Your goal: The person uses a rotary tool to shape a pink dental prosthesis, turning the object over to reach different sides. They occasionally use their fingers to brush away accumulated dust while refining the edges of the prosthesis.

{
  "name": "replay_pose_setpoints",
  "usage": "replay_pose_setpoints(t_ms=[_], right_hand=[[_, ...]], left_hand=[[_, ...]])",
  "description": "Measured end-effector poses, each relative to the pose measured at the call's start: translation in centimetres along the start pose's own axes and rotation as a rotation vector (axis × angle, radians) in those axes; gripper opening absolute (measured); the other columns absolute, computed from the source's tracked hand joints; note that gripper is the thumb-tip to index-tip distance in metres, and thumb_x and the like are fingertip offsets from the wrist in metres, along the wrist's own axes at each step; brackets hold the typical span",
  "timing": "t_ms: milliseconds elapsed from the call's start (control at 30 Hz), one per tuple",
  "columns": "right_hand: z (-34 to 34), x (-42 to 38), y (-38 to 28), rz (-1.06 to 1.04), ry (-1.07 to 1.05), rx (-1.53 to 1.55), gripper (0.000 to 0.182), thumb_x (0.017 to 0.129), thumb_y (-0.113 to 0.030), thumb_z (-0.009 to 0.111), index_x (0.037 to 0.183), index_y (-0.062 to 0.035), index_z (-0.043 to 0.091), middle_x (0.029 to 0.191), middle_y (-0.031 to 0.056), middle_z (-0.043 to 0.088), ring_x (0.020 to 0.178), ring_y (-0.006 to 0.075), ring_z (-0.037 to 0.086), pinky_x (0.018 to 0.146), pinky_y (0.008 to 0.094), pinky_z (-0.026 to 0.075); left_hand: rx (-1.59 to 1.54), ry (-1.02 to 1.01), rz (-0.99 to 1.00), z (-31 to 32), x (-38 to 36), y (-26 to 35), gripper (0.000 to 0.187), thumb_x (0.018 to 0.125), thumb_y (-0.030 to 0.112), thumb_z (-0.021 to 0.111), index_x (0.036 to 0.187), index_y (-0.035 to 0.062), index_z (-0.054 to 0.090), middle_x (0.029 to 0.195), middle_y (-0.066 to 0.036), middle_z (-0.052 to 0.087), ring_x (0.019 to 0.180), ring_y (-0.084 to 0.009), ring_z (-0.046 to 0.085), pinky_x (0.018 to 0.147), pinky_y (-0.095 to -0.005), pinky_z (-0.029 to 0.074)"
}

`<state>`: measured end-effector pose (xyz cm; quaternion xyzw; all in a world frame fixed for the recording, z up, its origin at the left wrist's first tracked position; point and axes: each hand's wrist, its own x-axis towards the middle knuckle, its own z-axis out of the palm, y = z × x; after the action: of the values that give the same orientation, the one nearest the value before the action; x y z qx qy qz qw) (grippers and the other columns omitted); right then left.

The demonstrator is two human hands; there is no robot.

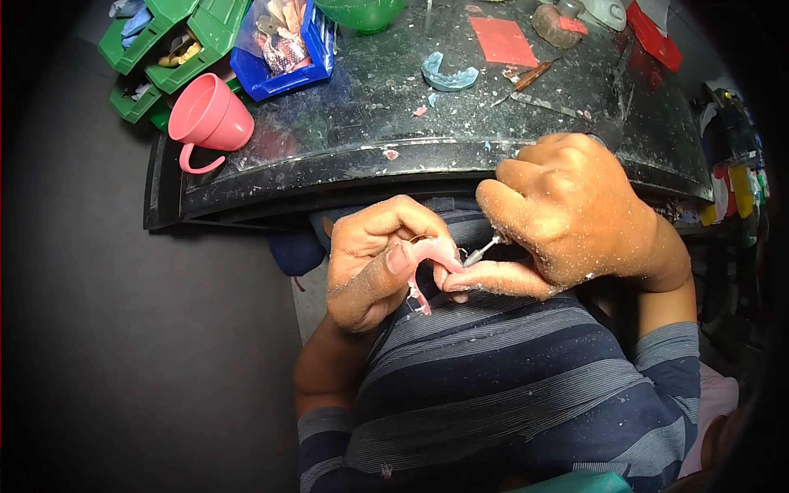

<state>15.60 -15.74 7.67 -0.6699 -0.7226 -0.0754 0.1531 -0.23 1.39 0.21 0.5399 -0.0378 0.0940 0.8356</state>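
A pink, horseshoe-shaped denture plate point(433, 249) with thin wire clasps is pinched between the thumb and fingers of my left hand point(374, 267). My right hand point(567, 218) is wrapped round a rotary handpiece whose body is mostly hidden in the fist. From the fist sticks out the handpiece's grey metal bur point(481, 251), its tip right at the right end of the plate. My right thumb stretches below the bur to the plate's edge, close to the left fingertips. Pale dust covers both hands, which are in front of the bench edge, over a striped shirt.
On the dusty black bench point(353, 123) are a pink mug point(215, 115), a blue bin point(283, 78), green bins point(197, 53) and a green bowl point(362, 12). Further right lie a blue horseshoe-shaped piece point(448, 76), a red sheet point(503, 41) and a wooden-handled knife point(532, 76).
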Motion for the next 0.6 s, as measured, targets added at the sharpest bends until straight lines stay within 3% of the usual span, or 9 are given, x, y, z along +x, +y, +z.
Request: replay_pose_setpoints(t_ms=[200,267,300,367,400,500,567,600], right_hand=[[0.2,-0.2,0.2,0.005,0.008,0.003,0.064,0.076,-0.061,0.085,0.062,-0.0099,0.049,0.053,0.0037,0.045,0.045,0.0226,0.053,0.043,0.0347,0.039],[0.1,-0.2,0.3,0.003,0.029,0.000,0.063,0.075,-0.059,0.086,0.063,-0.0098,0.049,0.054,0.0037,0.045,0.045,0.0228,0.052,0.043,0.0351,0.039],[0.1,-0.1,0.5,0.003,0.075,0.015,0.061,0.075,-0.056,0.087,0.064,-0.0096,0.049,0.054,0.0041,0.044,0.045,0.0234,0.051,0.043,0.0358,0.038],[0.1,-0.1,0.8,-0.002,0.122,0.026,0.060,0.074,-0.054,0.088,0.064,-0.0093,0.048,0.055,0.0044,0.043,0.045,0.0240,0.050,0.044,0.0365,0.038],[0.3,-0.2,0.9,0.006,0.147,0.063,0.059,0.073,-0.051,0.089,0.065,-0.0089,0.048,0.056,0.0049,0.042,0.045,0.0246,0.049,0.044,0.0372,0.037],[0.3,-0.3,1.7,-0.002,0.167,0.094,0.056,0.071,-0.043,0.092,0.067,-0.0078,0.048,0.057,0.0059,0.040,0.046,0.0261,0.047,0.045,0.0380,0.035],[0.2,-0.5,1.9,0.027,0.105,0.146,0.052,0.079,-0.050,0.086,0.073,-0.0061,0.057,0.059,0.0075,0.052,0.051,0.0301,0.057,0.049,0.0405,0.041],[0.6,-0.6,1.9,0.034,0.130,0.226,0.053,0.077,-0.048,0.088,0.072,-0.0057,0.057,0.058,0.0089,0.052,0.051,0.0315,0.057,0.048,0.0405,0.041]], left_hand=[[-0.072,0.018,0.007,0.3,0.1,-0.2,0.050,0.095,0.041,0.060,0.095,-0.0095,0.061,0.081,-0.022,0.066,0.072,-0.0228,0.067,0.065,-0.0331,0.057],[-0.184,0.027,0.009,0.3,0.2,-0.5,0.037,0.096,0.028,0.061,0.095,-0.0097,0.059,0.080,-0.022,0.065,0.067,-0.0215,0.067,0.059,-0.0344,0.059],[-0.183,0.026,0.011,0.1,0.2,-0.5,0.037,0.096,0.028,0.061,0.095,-0.0097,0.059,0.080,-0.022,0.065,0.067,-0.0215,0.067,0.059,-0.0344,0.059],[-0.197,-0.020,-0.028,-0.3,0.1,-0.6,0.017,0.101,0.004,0.058,0.100,-0.0126,0.061,0.083,-0.019,0.068,0.067,-0.0168,0.069,0.063,-0.0310,0.062],[-0.195,0.011,0.005,0.0,0.1,-1.0,0.012,0.102,0.000,0.057,0.099,-0.0111,0.061,0.080,-0.016,0.069,0.062,-0.0161,0.069,0.058,-0.0284,0.060],[-0.147,0.012,-0.049,0.3,0.0,-0.6,0.015,0.104,0.004,0.058,0.100,-0.0099,0.061,0.079,-0.016,0.069,0.060,-0.0156,0.068,0.055,-0.0265,0.058],[-0.133,0.033,-0.045,0.9,0.1,-0.4,0.016,0.105,0.006,0.060,0.100,-0.0090,0.061,0.076,-0.014,0.069,0.058,-0.0147,0.067,0.053,-0.0253,0.056],[-0.201,0.055,-0.046,1.3,0.1,-0.1,0.015,0.105,0.005,0.060,0.100,-0.0085,0.061,0.076,-0.013,0.069,0.057,-0.0139,0.067,0.051,-0.0245,0.054]])
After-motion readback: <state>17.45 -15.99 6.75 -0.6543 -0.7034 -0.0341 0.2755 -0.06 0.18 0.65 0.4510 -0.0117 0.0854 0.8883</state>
